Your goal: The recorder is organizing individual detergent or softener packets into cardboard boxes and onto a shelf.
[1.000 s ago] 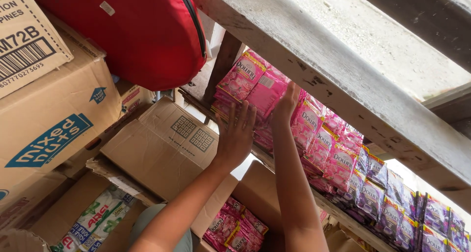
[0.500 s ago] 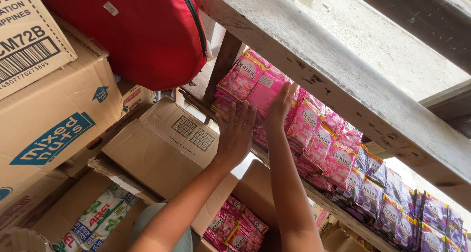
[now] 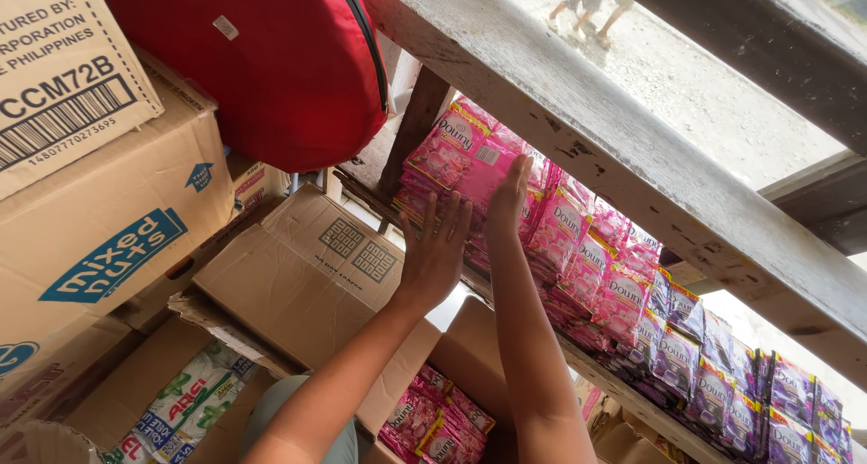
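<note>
Both my hands press against a stack of pink sachet packs (image 3: 452, 157) at the left end of a wooden shelf (image 3: 623, 387). My left hand (image 3: 436, 247) lies flat with fingers spread against the stack's lower end. My right hand (image 3: 508, 198) rests flat on the pack faces just to the right, fingers pointing up. Further right along the shelf stand more pink sachets (image 3: 605, 283), then purple sachets (image 3: 777, 401). Neither hand closes around anything.
A red padded bag (image 3: 271, 58) hangs above left. Cardboard boxes (image 3: 99, 220) are stacked on the left, a flattened box (image 3: 307, 265) beneath my left arm. An open box with pink sachets (image 3: 433, 423) sits below. A grey wooden beam (image 3: 632, 157) crosses overhead.
My hands stay pressed on the pink stack and have hardly shifted. The camera view has drifted slightly.
</note>
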